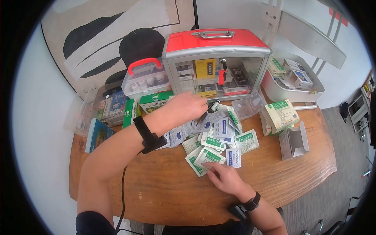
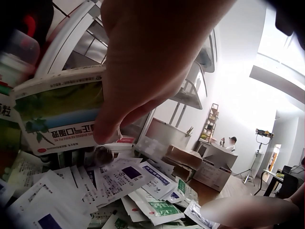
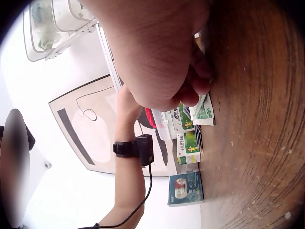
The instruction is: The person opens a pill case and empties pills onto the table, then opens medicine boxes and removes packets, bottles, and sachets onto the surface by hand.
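A small dark vial sat pinched in the fingertips of the left hand, held just above the far edge of a heap of sachets and just in front of the red-lidded medicine case. The left hand's fingers were curled down around the vial; the left wrist view showed only the back of the fingers above the sachets, with a round cap end just below a fingertip.

The right hand lay at the near edge of the heap, its fingers bent and pressing on a green and white sachet that lay flat on the wooden table. From the right wrist view the fingers looked curled against the table, but whether they actually pinched the sachet could not be made out.

Left of the heap stood green medicine boxes and a clear container with a red handle. To the right were a stack of green and white boxes, an open cardboard box and a white tray of boxes.
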Demonstrator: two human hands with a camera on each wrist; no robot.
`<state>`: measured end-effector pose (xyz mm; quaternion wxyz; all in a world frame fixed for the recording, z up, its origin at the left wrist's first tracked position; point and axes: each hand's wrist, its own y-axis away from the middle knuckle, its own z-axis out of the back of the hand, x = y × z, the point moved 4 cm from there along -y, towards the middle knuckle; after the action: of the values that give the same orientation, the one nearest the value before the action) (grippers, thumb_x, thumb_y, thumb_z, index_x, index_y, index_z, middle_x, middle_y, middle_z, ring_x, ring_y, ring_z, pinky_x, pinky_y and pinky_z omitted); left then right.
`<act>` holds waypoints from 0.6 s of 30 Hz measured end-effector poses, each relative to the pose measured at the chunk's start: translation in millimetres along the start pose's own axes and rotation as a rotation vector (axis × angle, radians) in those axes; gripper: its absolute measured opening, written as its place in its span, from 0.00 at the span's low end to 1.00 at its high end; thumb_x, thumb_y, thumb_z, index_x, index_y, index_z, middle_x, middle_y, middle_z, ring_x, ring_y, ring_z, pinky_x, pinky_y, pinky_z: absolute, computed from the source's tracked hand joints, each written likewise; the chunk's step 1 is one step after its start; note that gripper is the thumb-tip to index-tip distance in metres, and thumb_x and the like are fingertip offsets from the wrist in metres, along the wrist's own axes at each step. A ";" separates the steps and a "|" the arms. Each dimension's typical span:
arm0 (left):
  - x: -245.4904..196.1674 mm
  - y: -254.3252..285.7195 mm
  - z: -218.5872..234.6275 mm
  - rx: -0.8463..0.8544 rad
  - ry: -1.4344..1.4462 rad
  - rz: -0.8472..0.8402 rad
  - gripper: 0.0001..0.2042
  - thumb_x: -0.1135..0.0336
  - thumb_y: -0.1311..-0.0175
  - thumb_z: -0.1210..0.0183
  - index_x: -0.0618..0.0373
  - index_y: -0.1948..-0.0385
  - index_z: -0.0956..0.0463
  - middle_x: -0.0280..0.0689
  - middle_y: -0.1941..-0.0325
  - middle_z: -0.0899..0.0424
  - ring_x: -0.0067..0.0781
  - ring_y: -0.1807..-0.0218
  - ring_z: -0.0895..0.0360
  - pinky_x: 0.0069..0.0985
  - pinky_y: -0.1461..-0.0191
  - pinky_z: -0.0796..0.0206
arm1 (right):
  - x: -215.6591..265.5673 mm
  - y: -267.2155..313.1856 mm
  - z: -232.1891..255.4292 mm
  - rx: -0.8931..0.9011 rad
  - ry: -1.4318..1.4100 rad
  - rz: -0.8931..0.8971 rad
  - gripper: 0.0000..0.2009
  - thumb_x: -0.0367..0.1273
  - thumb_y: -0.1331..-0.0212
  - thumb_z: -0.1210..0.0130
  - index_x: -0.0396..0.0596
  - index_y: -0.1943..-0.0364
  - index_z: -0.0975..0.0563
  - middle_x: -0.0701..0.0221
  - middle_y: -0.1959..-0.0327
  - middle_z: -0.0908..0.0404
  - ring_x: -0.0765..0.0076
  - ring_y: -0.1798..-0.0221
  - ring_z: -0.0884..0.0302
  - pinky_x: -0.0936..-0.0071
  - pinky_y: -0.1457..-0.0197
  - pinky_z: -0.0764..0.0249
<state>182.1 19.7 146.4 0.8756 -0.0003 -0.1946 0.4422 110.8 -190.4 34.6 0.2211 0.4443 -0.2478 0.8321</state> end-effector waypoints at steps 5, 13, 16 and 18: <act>0.9 -8.2 6.0 0.040 -0.059 -0.038 0.04 0.71 0.47 0.44 0.53 0.72 0.21 0.32 0.65 0.21 0.32 0.57 0.21 0.30 0.56 0.29 | 0.9 -0.4 -0.1 -0.009 0.004 0.007 0.12 0.29 0.38 0.43 0.47 0.51 0.21 0.57 0.73 0.17 0.52 0.70 0.17 0.63 0.67 0.22; 13.9 -18.6 33.7 0.251 0.010 0.069 0.14 0.68 0.53 0.32 0.57 0.62 0.18 0.34 0.53 0.16 0.38 0.49 0.20 0.33 0.48 0.26 | 1.5 -1.0 0.6 -0.021 0.014 0.040 0.11 0.29 0.38 0.42 0.47 0.52 0.20 0.57 0.73 0.17 0.53 0.70 0.17 0.63 0.67 0.22; 19.6 -19.3 47.8 0.245 0.062 0.077 0.17 0.67 0.52 0.31 0.56 0.58 0.18 0.35 0.53 0.16 0.39 0.47 0.20 0.35 0.47 0.26 | 2.8 -1.1 0.7 -0.030 0.021 0.052 0.11 0.29 0.38 0.42 0.47 0.52 0.20 0.58 0.73 0.17 0.53 0.71 0.17 0.63 0.67 0.22; 20.6 -14.8 58.9 0.158 0.104 0.064 0.17 0.66 0.50 0.31 0.56 0.56 0.18 0.36 0.52 0.16 0.39 0.47 0.21 0.34 0.47 0.26 | 2.3 -1.0 0.5 -0.029 0.028 0.048 0.11 0.29 0.38 0.42 0.47 0.53 0.20 0.58 0.73 0.17 0.53 0.71 0.17 0.63 0.67 0.22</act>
<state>184.4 16.5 210.5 0.8673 0.0398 -0.1131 0.4831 110.5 -189.6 37.0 0.2110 0.4234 -0.2674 0.8395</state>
